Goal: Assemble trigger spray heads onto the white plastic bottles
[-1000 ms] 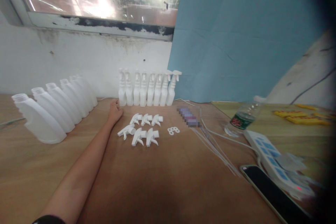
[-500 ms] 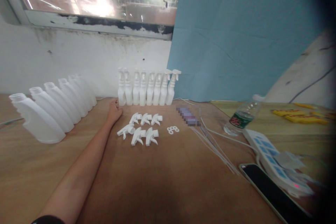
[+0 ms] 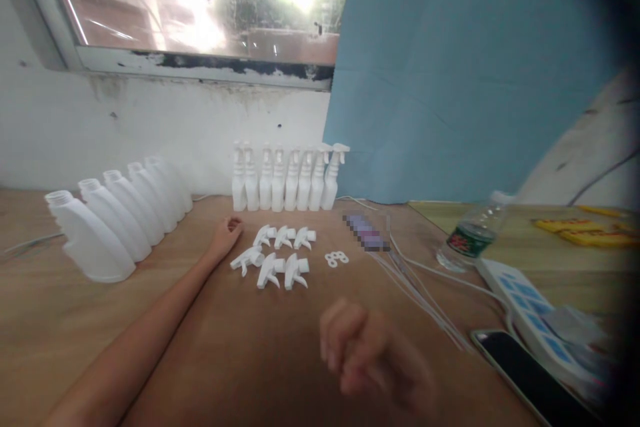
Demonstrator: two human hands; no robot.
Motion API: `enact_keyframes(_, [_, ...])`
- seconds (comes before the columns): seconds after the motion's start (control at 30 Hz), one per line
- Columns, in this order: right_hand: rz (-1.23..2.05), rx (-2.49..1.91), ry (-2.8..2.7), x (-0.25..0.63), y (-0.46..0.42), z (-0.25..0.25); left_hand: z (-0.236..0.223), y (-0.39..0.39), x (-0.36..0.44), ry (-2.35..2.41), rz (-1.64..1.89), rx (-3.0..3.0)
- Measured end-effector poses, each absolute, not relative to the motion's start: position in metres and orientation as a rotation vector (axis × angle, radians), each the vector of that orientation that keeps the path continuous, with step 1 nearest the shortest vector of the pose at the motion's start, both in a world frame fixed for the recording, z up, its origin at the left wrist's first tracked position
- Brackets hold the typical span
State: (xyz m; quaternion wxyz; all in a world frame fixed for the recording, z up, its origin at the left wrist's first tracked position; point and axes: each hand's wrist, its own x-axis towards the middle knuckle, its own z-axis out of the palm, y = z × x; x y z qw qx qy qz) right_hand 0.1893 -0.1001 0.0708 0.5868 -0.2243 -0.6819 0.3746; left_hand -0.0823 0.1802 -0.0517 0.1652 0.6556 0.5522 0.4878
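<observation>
Right hand (image 3: 373, 350) entered view — spray heads (image 3: 275, 265) near left hand (image 3: 227, 235).

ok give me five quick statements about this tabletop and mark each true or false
1. Six trigger spray heads lie left of the small white washers. True.
2. The left hand is on the smartphone. False: it is at the tabletop, near the trigger spray heads.
3. The right hand is nearer the camera than the washers. True.
4. The white bottles at far left wear trigger sprayers. False: their visible necks are uncapped.
5. The clear plastic bottle has a green label. True.
</observation>
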Motion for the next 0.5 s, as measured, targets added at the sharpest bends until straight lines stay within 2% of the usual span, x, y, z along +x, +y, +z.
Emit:
enact_keyframes(0.1, [0.789,-0.829,-1.683,0.221,-0.042,0.050,-0.050,0.140,-0.080,1.442,1.297,1.961])
enact_keyframes(0.23, [0.469,-1.245,-1.792,0.273,0.030,0.015,-0.037,0.089,-0.075,1.278,1.207,2.110])
enact_keyframes(0.33, [0.190,-1.370,-1.794,0.298,0.064,-0.010,-0.024,0.067,-0.070,1.171,1.139,2.317])
enact_keyframes(0.5, [0.124,-1.363,-1.851,0.310,0.076,-0.038,-0.024,0.065,-0.065,1.120,0.949,2.585])
